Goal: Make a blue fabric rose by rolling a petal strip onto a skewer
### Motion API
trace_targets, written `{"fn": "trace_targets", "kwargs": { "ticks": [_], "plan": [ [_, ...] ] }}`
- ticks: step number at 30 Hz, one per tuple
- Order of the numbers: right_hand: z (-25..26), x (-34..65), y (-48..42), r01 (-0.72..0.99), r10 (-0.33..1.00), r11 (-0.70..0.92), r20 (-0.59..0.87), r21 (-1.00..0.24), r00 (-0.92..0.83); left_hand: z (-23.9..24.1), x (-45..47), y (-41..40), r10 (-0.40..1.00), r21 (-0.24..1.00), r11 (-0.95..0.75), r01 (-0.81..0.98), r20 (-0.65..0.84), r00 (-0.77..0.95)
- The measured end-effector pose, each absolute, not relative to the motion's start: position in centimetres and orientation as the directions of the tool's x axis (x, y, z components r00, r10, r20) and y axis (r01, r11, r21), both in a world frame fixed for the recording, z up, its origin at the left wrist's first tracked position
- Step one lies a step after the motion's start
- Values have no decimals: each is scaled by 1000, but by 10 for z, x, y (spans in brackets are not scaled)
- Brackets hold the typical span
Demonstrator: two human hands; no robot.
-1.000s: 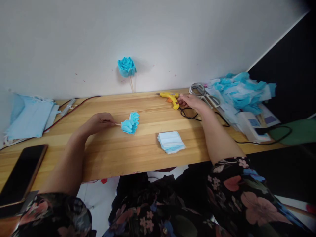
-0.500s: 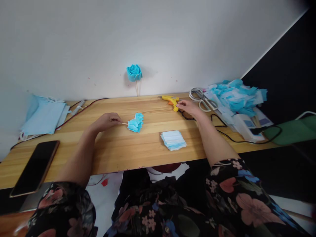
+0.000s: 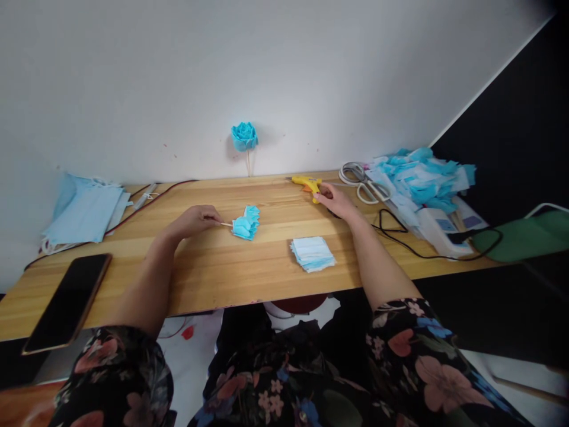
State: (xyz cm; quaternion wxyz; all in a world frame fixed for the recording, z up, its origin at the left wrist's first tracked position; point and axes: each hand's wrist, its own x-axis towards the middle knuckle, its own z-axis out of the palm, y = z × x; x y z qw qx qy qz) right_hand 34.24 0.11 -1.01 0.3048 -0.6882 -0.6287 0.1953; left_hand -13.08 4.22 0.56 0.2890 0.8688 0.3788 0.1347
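My left hand (image 3: pixel 198 219) pinches the thin wooden stick of a partly built blue fabric flower (image 3: pixel 246 224), whose pleated head points right just above or on the table. My right hand (image 3: pixel 334 200) is closed round the handle of a yellow glue gun (image 3: pixel 306 182), its nozzle facing left. The gun appears to lie on the table still. In front of that hand sits a stack of white and light-blue fabric squares (image 3: pixel 312 254). A fuller blue rose (image 3: pixel 244 137) on a stick leans upright against the wall.
Face masks (image 3: pixel 84 210) are piled at the left, behind a phone (image 3: pixel 69 302). Scissors (image 3: pixel 365 182), a heap of blue and white scraps (image 3: pixel 422 178) and a white power strip (image 3: pixel 444 231) occupy the right. A black cord (image 3: pixel 411 252) loops beside my right forearm.
My right hand has moved slightly left and its fingers have closed further round the glue gun's handle. My left hand keeps its pinch on the flower's stick. The view has shifted slightly.
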Motion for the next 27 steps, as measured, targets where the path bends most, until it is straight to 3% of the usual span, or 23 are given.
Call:
{"fn": "trace_targets", "kwargs": {
  "ticks": [8, 12, 15, 17, 18, 20, 21, 22, 23, 25, 27],
  "plan": [
    [-10, 337, -5, 906, 984, 10, 166, -424, 67, 10, -131, 39, 754, 603, -509, 614, -31, 656],
    [-5, 335, 0, 910, 978, 28, 200, -414, 61, 10, -131, 38, 759, 613, -502, 610, -25, 651],
    [23, 325, -17, 875, 890, 131, 445, -466, 104, 8, -131, 39, 756, 603, -516, 609, -14, 654],
    [54, 310, -51, 799, 689, 302, 699, -520, 194, 7, -131, 40, 754, 595, -525, 608, -7, 657],
    [70, 300, -75, 759, 601, 401, 773, -514, 206, 6, -132, 41, 753, 592, -528, 608, -4, 658],
    [95, 277, -131, 688, 529, 590, 846, -424, 67, 6, -132, 41, 755, 588, -531, 611, 1, 655],
    [102, 265, -159, 604, 543, 689, 837, -401, -65, 6, -131, 41, 754, 588, -530, 611, -2, 656],
    [101, 254, -186, 423, 579, 793, 757, -438, -302, 7, -131, 40, 754, 588, -529, 611, -6, 657],
    [94, 244, -209, 287, 615, 780, 596, -556, -517, 8, -131, 40, 753, 590, -526, 612, -11, 658],
    [56, 227, -243, 224, 613, 605, 267, -764, -744, 9, -130, 39, 757, 587, -522, 619, -16, 653],
    [-4, 218, -260, 324, 600, 352, -53, -878, -798, 10, -129, 38, 761, 580, -522, 625, -14, 649]
  ]
}}
